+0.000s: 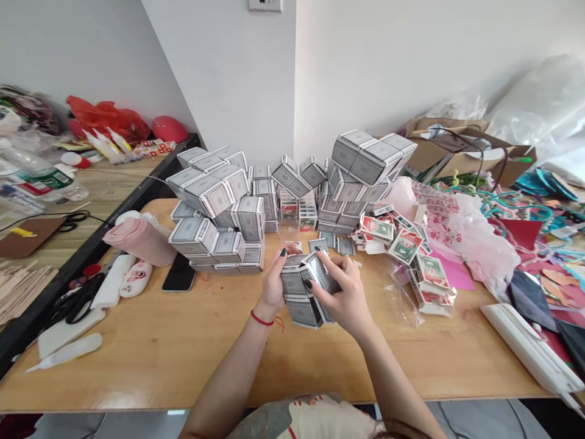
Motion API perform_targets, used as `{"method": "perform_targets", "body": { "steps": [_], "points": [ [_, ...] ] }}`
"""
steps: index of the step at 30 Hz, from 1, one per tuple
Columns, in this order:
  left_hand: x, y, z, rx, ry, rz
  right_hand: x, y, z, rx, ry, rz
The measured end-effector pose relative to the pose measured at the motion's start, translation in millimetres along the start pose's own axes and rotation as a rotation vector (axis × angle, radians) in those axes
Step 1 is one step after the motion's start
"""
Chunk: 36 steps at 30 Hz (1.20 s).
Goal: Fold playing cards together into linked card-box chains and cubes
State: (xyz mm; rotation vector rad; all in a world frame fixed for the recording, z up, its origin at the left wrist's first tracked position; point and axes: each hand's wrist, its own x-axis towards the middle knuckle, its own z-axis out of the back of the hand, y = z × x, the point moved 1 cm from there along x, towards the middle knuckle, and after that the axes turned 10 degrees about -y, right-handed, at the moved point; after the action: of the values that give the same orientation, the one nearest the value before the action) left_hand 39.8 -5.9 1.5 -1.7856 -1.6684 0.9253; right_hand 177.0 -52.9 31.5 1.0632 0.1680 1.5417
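Though cluttered, table (183, 360) beside wall (393, 67).

We can read no word, brand or number for certain. On the crumpled bag (450, 210) at the right of the table (439, 360) we see red Chinese-looking characters, too creased and blurred for us to make out. The red-and-green boxes (406, 245) beside it bear white panels with print too small for us to read. On the bottle (61, 178) we find a green label, its lettering blurred. The card block (298, 281) shows us a small printed emblem, likewise illegible.
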Motion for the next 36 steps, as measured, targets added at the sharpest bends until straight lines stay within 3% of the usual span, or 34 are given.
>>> {"method": "perform_targets", "body": {
  "steps": [7, 21, 26, 36],
  "points": [
    [1, -1, 3.4, 0.032, -0.045, -0.031, -2, 0, -3, 0.004, 0.017, -0.026],
    [-1, 2, 7.9, -0.034, -0.046, 0.047, -7, 4, -7, -0.063, -0.02, -0.023],
    [-1, 4, 8.3, -0.009, -0.144, 0.018, -8, 7, -9, -0.069, 0.02, -0.064],
    [-2, 6, 11.5, 0.033, -0.152, 0.065, -10, 5, -8, -0.03, 0.103, -0.114]
  ]
}}
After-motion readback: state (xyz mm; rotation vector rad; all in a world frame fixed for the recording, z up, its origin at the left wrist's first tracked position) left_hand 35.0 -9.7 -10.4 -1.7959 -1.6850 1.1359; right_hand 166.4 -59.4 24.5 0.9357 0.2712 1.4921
